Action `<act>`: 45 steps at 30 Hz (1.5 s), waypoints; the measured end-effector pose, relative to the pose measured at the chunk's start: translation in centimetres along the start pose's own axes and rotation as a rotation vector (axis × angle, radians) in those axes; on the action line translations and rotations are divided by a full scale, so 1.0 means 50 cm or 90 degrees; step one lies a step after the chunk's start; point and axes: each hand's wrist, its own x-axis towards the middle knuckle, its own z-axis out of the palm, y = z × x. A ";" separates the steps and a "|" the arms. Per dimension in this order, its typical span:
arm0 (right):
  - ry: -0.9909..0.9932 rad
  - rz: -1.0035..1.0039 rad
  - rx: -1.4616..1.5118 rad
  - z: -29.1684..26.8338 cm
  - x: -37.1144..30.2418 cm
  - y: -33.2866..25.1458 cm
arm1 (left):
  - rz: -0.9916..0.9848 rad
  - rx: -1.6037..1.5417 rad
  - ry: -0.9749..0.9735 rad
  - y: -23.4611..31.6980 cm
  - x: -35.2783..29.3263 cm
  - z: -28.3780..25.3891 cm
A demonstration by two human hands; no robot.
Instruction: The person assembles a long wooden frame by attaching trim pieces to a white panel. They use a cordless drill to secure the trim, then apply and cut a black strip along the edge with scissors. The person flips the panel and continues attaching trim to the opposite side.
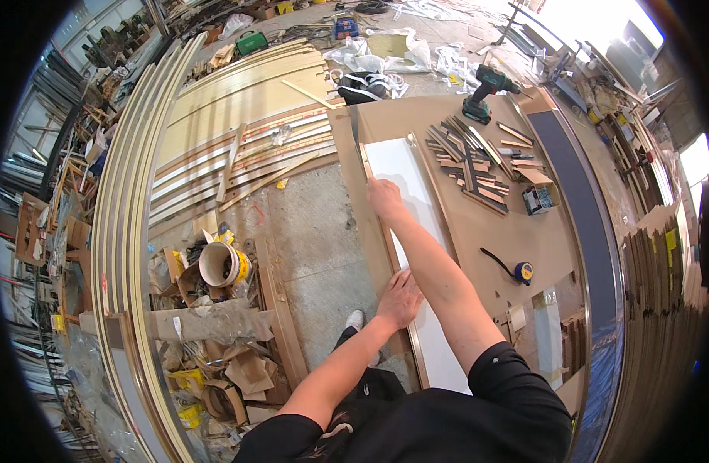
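Panel (393, 158), white and narrow, lies lengthwise on the brown-covered bench (478, 239). The right hand (384, 199) curls, fist-like, around its left edge strip (416, 355) towards the far end; the left hand (401, 299) rests nearer the body on that side, fingers extended and mostly together. Both long sides appear lined, the right edge strip (432, 193) included, while the far end looks bare; whether either strip is fastened cannot be told. Counted: one white panel, two edge strips, one drill (489, 77), one tape measure (523, 272), one small box (536, 199); the heaped short strips (466, 158) overlap too much to number.
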 end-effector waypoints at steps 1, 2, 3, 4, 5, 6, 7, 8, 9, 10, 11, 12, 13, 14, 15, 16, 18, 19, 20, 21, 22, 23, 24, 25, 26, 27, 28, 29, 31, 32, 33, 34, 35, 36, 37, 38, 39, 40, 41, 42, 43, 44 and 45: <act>-0.001 0.006 0.005 -0.006 -0.009 -0.007 | -0.001 0.010 0.001 -0.004 -0.001 0.005; -0.002 0.013 0.009 -0.012 -0.022 -0.014 | -0.002 0.020 0.003 -0.007 -0.003 0.010; -0.002 0.019 0.014 -0.019 -0.037 -0.020 | -0.003 0.030 0.004 -0.009 -0.005 0.015; -0.002 0.019 0.018 -0.025 -0.051 -0.021 | -0.019 0.032 -0.028 -0.007 -0.004 0.011; -0.002 0.019 0.023 -0.030 -0.066 -0.023 | -0.035 0.034 -0.059 -0.005 -0.002 0.006; -0.002 0.019 0.027 -0.035 -0.081 -0.026 | -0.051 0.036 -0.091 -0.003 -0.001 0.001; -0.003 0.015 0.031 -0.040 -0.096 -0.025 | -0.050 0.037 -0.097 -0.003 0.000 0.000; -0.004 0.011 0.035 -0.044 -0.110 -0.025 | -0.050 0.038 -0.104 -0.003 0.000 -0.001; -0.005 0.007 0.039 -0.048 -0.123 -0.025 | -0.049 0.039 -0.110 -0.002 0.001 -0.001; -0.013 0.009 0.035 -0.052 -0.136 -0.025 | -0.053 0.041 -0.107 -0.002 0.001 0.002; -0.021 0.011 0.030 -0.055 -0.149 -0.025 | -0.057 0.043 -0.104 -0.002 0.001 0.005; -0.029 0.013 0.025 -0.059 -0.160 -0.025 | -0.061 0.045 -0.101 -0.002 0.001 0.008; -0.040 0.015 0.015 -0.061 -0.170 -0.025 | -0.058 0.043 -0.099 -0.002 0.001 0.007; -0.051 0.017 0.004 -0.063 -0.180 -0.025 | -0.055 0.040 -0.098 -0.003 0.001 0.005; -0.061 0.020 -0.006 -0.065 -0.190 -0.025 | -0.052 0.037 -0.096 -0.002 0.000 0.004; -0.071 0.016 -0.012 -0.070 -0.198 -0.029 | -0.051 0.037 -0.097 -0.002 0.001 0.000; -0.090 0.010 -0.022 -0.083 -0.222 -0.035 | -0.050 0.036 -0.100 -0.001 0.001 -0.006; -0.090 0.003 -0.016 -0.090 -0.236 -0.035 | -0.059 0.037 -0.121 -0.003 0.000 -0.001; -0.091 -0.004 -0.011 -0.096 -0.253 -0.035 | -0.068 0.039 -0.143 -0.006 0.000 0.006; -0.092 -0.012 -0.004 -0.100 -0.270 -0.037 | -0.078 0.041 -0.166 -0.008 -0.002 0.012; -0.102 -0.002 -0.006 -0.104 -0.288 -0.036 | -0.059 0.048 -0.158 -0.006 0.000 0.011; -0.113 0.008 -0.008 -0.107 -0.305 -0.035 | -0.041 0.055 -0.151 -0.008 0.000 0.008; -0.124 0.017 -0.010 -0.110 -0.324 -0.034 | -0.024 0.062 -0.144 -0.007 -0.004 0.007; -0.136 0.019 -0.016 -0.114 -0.338 -0.037 | -0.018 0.056 -0.135 -0.011 -0.008 0.011; -0.149 0.020 -0.022 -0.118 -0.353 -0.039 | -0.013 0.051 -0.126 -0.018 -0.013 0.022; -0.162 0.020 -0.028 -0.122 -0.363 -0.041 | -0.008 0.046 -0.117 -0.022 -0.017 0.030; -0.159 0.009 -0.028 -0.127 -0.362 -0.040 | 0.005 0.035 -0.090 -0.026 -0.015 0.037; -0.157 -0.002 -0.029 -0.129 -0.362 -0.038 | 0.019 0.024 -0.063 -0.029 -0.014 0.043; -0.163 -0.013 -0.035 -0.127 -0.364 -0.032 | -0.009 0.016 -0.130 -0.025 -0.015 0.048; -0.161 -0.015 -0.041 -0.124 -0.359 -0.029 | -0.045 0.026 -0.219 -0.020 -0.004 0.035; -0.159 -0.017 -0.048 -0.122 -0.356 -0.026 | -0.084 0.038 -0.306 -0.009 0.003 0.023; -0.140 -0.009 -0.052 -0.116 -0.358 -0.019 | -0.011 0.027 -0.160 0.015 -0.003 0.008; -0.121 -0.003 -0.055 -0.105 -0.366 -0.013 | 0.064 0.012 -0.015 0.042 -0.024 0.004; -0.102 -0.008 -0.056 -0.101 -0.355 -0.023 | 0.094 0.005 -0.109 0.058 -0.056 0.025; -0.085 -0.017 -0.041 -0.102 -0.344 -0.025 | 0.119 -0.006 -0.209 0.082 -0.097 0.061; -0.076 -0.011 -0.024 -0.093 -0.353 -0.007 | 0.188 -0.043 -0.176 0.149 -0.152 0.061; -0.068 -0.017 -0.005 -0.093 -0.354 -0.011 | 0.268 -0.125 -0.102 0.187 -0.206 0.098; -0.062 -0.004 0.025 -0.101 -0.350 -0.041 | 0.258 -0.060 -0.146 0.209 -0.282 0.170; -0.045 0.009 0.025 -0.107 -0.345 -0.043 | 0.294 -0.102 -0.156 0.254 -0.321 0.185; -0.034 0.025 0.028 -0.105 -0.348 -0.044 | 0.325 -0.148 -0.170 0.302 -0.354 0.171; -0.028 0.042 0.031 -0.098 -0.358 -0.052 | 0.321 -0.149 -0.224 0.332 -0.376 0.150; 0.000 0.028 0.049 -0.088 -0.369 -0.047 | 0.319 -0.157 -0.274 0.368 -0.394 0.138; 0.028 0.013 0.067 -0.078 -0.372 -0.045 | 0.316 -0.164 -0.324 0.390 -0.407 0.134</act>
